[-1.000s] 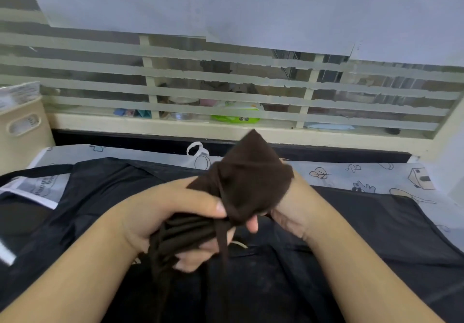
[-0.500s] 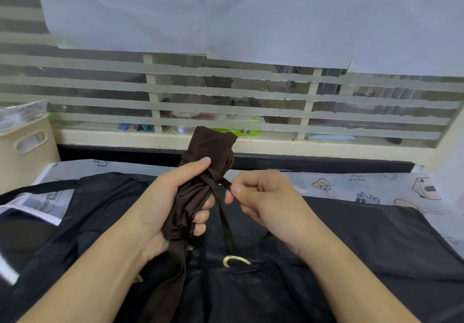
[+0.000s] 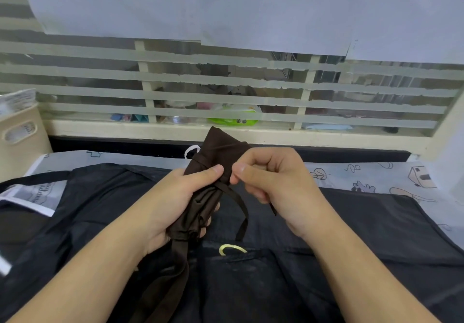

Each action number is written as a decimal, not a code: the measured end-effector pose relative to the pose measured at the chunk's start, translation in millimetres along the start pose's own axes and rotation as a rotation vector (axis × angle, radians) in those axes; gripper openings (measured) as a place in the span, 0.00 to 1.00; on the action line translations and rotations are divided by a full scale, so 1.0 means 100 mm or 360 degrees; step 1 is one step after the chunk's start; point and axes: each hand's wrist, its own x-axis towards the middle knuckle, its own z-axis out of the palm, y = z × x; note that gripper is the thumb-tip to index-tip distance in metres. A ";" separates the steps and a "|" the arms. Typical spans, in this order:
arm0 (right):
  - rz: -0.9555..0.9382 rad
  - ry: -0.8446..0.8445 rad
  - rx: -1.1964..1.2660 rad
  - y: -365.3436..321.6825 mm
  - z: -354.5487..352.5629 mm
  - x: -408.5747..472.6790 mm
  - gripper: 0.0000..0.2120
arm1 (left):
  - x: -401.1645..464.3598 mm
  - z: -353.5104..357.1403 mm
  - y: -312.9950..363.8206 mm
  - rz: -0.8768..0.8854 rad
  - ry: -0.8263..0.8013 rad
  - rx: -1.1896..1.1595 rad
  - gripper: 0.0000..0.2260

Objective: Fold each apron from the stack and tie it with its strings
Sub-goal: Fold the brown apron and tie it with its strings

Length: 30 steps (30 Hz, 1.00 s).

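From the head camera, the brown apron (image 3: 216,172) is a soft, light bundle of thin cloth, folded narrow and held upright above the black aprons (image 3: 326,260) spread over the table. Cloth this limp will probably sag and spring open wherever it is not pinched, so the best hold looks to be at the waist of the bundle, where the string crosses it.

The left hand (image 3: 180,197) is wrapped around the bundle's lower half, thumb pressed against the wrap. The right hand (image 3: 271,179) sits just beside the bundle on its right, fingers curled, thumb and forefinger pinching the thin brown string (image 3: 238,204), which loops down towards the black aprons. The string looks slick and narrow, so a knot may slip unless drawn tight.

A second strap hangs below the left hand.
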 end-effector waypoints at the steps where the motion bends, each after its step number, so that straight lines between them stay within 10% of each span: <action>1: -0.0024 0.0016 0.0026 0.00 0.01 0.00 0.11 | 0.00 0.01 0.00 0.0002 0.0007 0.0001 0.14; 13: -0.0176 0.0004 -0.0351 -0.03 0.09 -0.03 0.09 | -0.07 0.15 0.03 0.0152 -0.0002 0.0050 0.19; 21: -0.0025 0.0056 0.0383 -0.08 0.03 -0.02 0.09 | -0.04 0.08 0.03 0.0012 -0.0010 -0.0167 0.13; 30: 0.0365 0.0188 -0.0525 0.03 0.19 -0.01 0.15 | -0.04 0.14 0.04 0.0118 0.0163 -0.0444 0.19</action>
